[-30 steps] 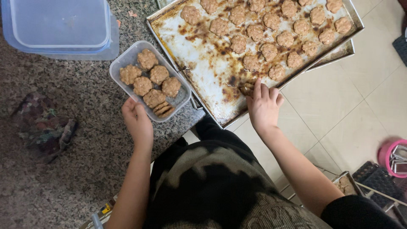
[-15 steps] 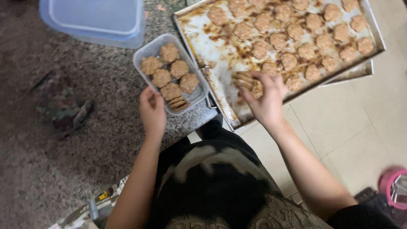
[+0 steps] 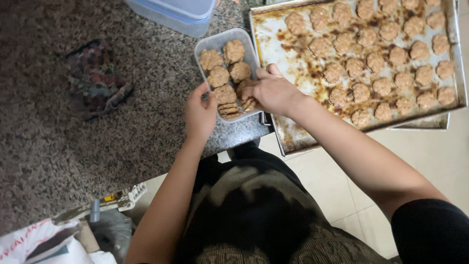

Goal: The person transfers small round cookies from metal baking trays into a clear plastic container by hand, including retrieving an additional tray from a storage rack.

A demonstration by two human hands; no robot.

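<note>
My left hand (image 3: 200, 112) grips the near left edge of a small clear plastic container (image 3: 215, 41) that stands on the speckled granite counter (image 3: 73, 146) and holds several brown cookies (image 3: 234, 51). My right hand (image 3: 273, 90) reaches over the container's right side, fingers closed on cookies (image 3: 246, 100) that it holds down inside it. To the right lies a large greasy metal baking tray (image 3: 293, 132) with several rows of brown cookies (image 3: 376, 61) on it.
A large clear plastic tub with a blue rim (image 3: 173, 12) stands at the counter's far edge. A dark patterned cloth (image 3: 95, 78) lies on the counter to the left. The tray juts out over a tiled floor (image 3: 430, 156). A white bag (image 3: 34, 242) sits at bottom left.
My right hand has picked cookies off the tray's near left part and carried them left into the small container. My left hand has stayed on the container's edge.
</note>
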